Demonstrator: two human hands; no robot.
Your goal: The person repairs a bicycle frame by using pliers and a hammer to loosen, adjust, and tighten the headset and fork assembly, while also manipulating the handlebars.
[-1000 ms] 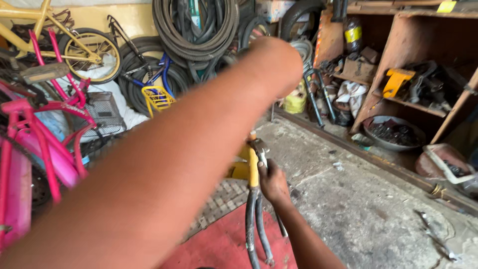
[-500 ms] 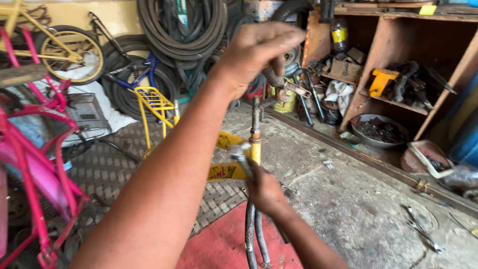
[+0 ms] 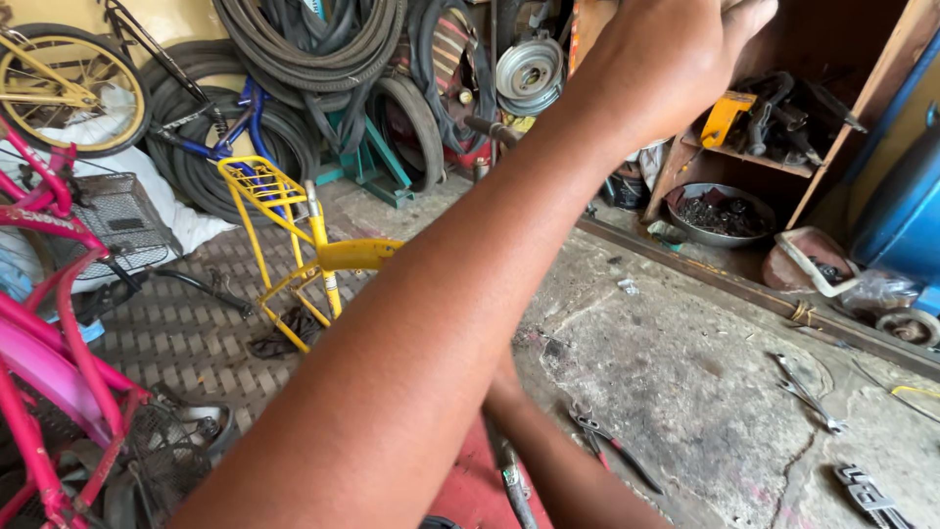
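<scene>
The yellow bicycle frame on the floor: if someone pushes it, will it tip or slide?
The yellow bicycle frame is made of thin tubes, so it is probably stiff and fairly light for its size. It seems to stand upright on a narrow base, so a sideways push would likely tip it. The ribbed floor mat under it may resist sliding.

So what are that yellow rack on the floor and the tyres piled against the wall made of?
The yellow rack looks like thin metal tubing with a glossy yellow paint coat: slim rigid bars joined at corners, light glinting off them. The tyres look like black rubber, matte and dusty, with ribbed tread and floppy hanging loops. The left hand raised in front of them blocks part of the pile.
</scene>
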